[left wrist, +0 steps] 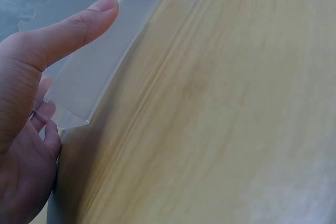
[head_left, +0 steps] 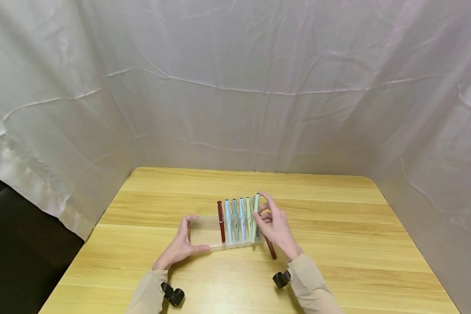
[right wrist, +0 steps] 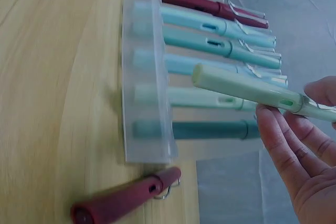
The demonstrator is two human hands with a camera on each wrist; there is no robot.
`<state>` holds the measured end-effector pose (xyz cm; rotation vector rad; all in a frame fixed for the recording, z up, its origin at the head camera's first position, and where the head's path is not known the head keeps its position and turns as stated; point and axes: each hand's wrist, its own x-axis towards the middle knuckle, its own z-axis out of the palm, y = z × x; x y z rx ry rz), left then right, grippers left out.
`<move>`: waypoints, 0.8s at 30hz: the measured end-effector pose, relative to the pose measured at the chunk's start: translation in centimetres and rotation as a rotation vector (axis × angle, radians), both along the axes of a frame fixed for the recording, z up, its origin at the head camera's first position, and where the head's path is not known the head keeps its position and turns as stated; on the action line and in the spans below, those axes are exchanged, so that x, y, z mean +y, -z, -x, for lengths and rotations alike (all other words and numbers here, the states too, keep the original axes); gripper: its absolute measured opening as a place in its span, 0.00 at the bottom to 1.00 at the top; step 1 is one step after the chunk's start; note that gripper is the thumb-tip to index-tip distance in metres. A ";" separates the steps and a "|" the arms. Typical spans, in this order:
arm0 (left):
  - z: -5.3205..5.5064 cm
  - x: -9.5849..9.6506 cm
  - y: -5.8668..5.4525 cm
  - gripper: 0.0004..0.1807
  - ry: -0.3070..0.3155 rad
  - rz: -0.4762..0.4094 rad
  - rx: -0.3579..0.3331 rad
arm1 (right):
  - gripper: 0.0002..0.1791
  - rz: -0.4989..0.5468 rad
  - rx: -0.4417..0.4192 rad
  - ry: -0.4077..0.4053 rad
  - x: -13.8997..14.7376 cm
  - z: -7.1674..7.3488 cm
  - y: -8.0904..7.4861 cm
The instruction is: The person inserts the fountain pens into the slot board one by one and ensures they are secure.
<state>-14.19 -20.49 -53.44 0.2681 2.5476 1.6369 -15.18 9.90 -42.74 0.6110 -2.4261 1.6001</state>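
Observation:
A frosted clear pen holder (head_left: 231,245) with notched edges sits on the table, bearing a row of capped pens. Its left end is gripped by my left hand (head_left: 180,245), with the thumb along the front wall (left wrist: 100,61). My right hand (head_left: 278,226) pinches a pale green pen (right wrist: 247,88) near its clip, above the holder's right part. In the row lie a dark red pen (right wrist: 210,4), light blue pens, a teal pen (right wrist: 199,41), another pale green pen (right wrist: 194,97) and a dark teal pen (right wrist: 210,129).
Another dark red pen (head_left: 271,249) lies on the wooden table (head_left: 357,244) just beyond the holder's right end, near my right wrist. Pale curtains (head_left: 243,122) hang behind the table and along both sides.

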 end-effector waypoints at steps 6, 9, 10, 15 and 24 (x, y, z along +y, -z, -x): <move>0.0 0.0 0.0 0.56 0.001 -0.001 -0.002 | 0.31 0.027 0.023 -0.007 -1.1 -0.2 0.0; 0.0 0.0 0.1 0.56 0.002 -0.002 0.009 | 0.31 0.042 0.038 -0.017 -1.5 -0.2 0.1; 0.0 0.0 0.1 0.56 0.003 -0.002 0.013 | 0.31 0.047 0.042 -0.022 -1.6 -0.2 0.2; 0.0 0.0 0.3 0.56 0.005 -0.003 0.032 | 0.32 0.056 0.063 -0.033 -2.4 -0.1 0.3; 0.0 -0.1 0.2 0.56 0.001 -0.001 0.006 | 0.33 0.058 0.039 -0.018 -4.1 0.1 1.0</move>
